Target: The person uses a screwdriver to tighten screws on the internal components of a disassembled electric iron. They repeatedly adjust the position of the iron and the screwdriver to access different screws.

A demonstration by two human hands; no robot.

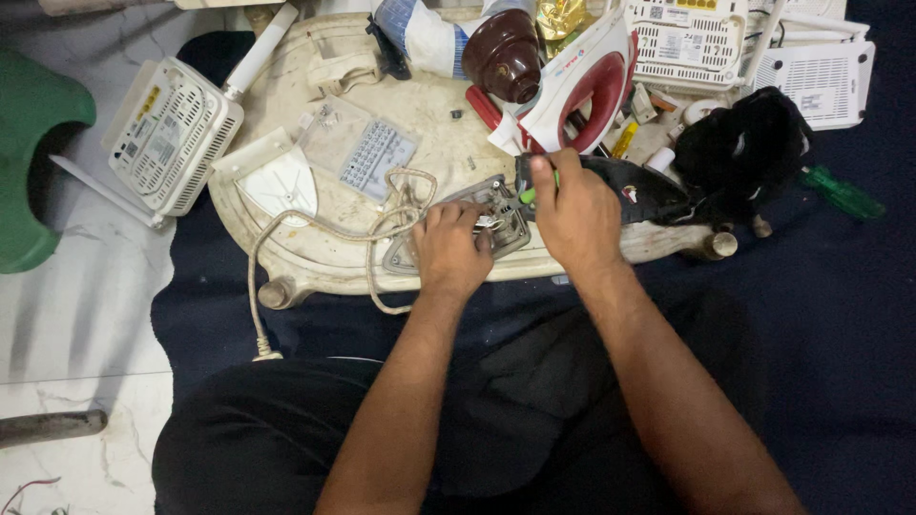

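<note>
— Underneath everything, what are you working on?

— Pale marble floor, a dark blue cloth spread over it, and on the cloth a worn cream plastic tray that serves as my bench. I sit at its near edge, my dark trousers filling the bottom of the view.

— And your hands?

— My left hand presses down on the grey metal iron base, fingers curled over its exposed wiring, steadying it near the front rim of the tray. My right hand is clenched around a screwdriver with a green handle; only a bit of the green shows past my thumb, its tip pointing into the same base. The two hands sit just beside each other.

— What about that cord?

— The beige braided cord loops from the base across the tray, then trails off the near edge onto the cloth.

— What else lies around?

— A red and white iron shell stands tilted behind my right hand, with a dark brown ceramic piece beside it. A keypad panel lies flat to the left. White routers: one on the floor at the left, two more at the back right. A second green screwdriver rests on the cloth, far right, well apart from me.
</note>
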